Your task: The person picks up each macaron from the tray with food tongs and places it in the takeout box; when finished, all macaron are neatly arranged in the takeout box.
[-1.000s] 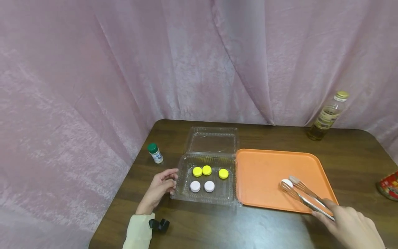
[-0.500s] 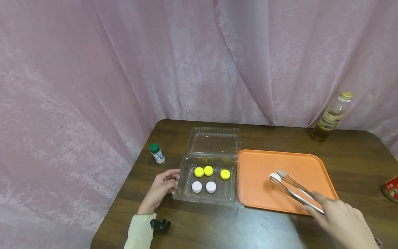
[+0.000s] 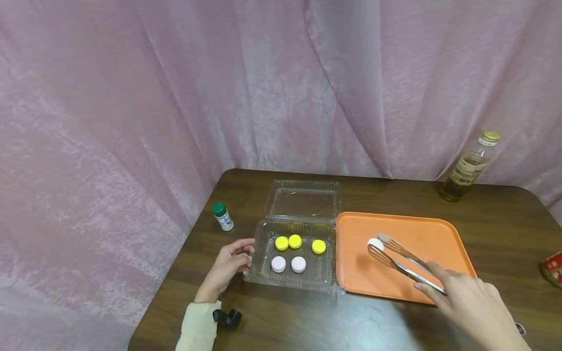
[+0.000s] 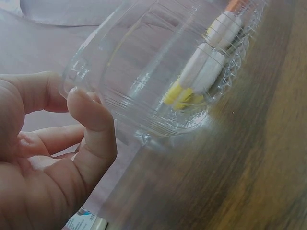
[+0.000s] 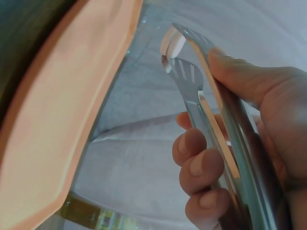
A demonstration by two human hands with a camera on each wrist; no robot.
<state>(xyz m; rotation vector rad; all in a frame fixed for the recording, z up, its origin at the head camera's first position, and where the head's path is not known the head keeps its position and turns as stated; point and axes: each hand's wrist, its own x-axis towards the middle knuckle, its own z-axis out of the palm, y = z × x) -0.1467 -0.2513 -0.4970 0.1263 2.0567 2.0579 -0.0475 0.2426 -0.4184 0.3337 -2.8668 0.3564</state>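
Note:
My right hand (image 3: 467, 297) grips metal tongs (image 3: 406, 268). Between their slotted tips a white macaron (image 3: 375, 244) is pinched; in the right wrist view this macaron (image 5: 172, 43) hangs off the tray's surface. At the left, my left hand (image 3: 226, 268) pinches the near-left rim of a clear plastic container (image 3: 259, 253), thumb and forefinger at the edge in the left wrist view. Inside the container lie three yellow macarons (image 3: 295, 241) at the back and two white macarons (image 3: 298, 264) in front. Its lid (image 3: 304, 200) is folded back behind it.
An orange tray (image 3: 421, 234) adjoins the container's right side. A green-capped shaker (image 3: 223, 217) stands left of the container, an oil bottle (image 3: 467, 168) at the back right. A red can (image 3: 553, 269) sits at the right edge. Pink curtains (image 3: 281, 87) surround the table.
The right hand has moved left over the tray, carrying the white macaron in the tongs toward the container. The left hand stays at the container's rim.

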